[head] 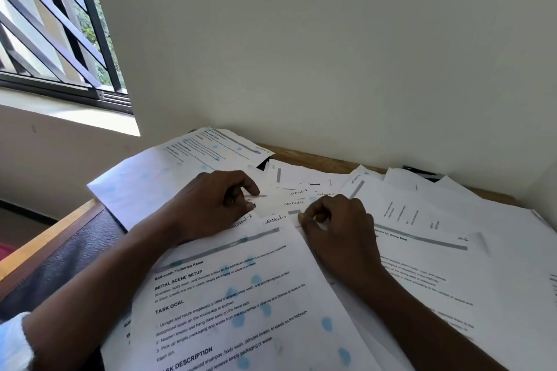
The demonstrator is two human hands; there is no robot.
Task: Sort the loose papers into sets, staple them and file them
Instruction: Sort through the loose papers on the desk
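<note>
Covering the wooden desk (316,160), loose papers (422,220) overlap edge to edge. Left hand (208,205) rests on them, fingers curled together; cannot tell whether it grips a sheet. Right hand (337,229) pinches the top corner of the nearest sheet (241,295), marked SECTION-1, thumb against forefinger.

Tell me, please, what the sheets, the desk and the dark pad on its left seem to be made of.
Sheets: thin matte white paper, printed, edges curling. Desk: probably wood, brown grain at the back edge. Pad: leather or imitation, dark, grained, with a stitched seam.
</note>
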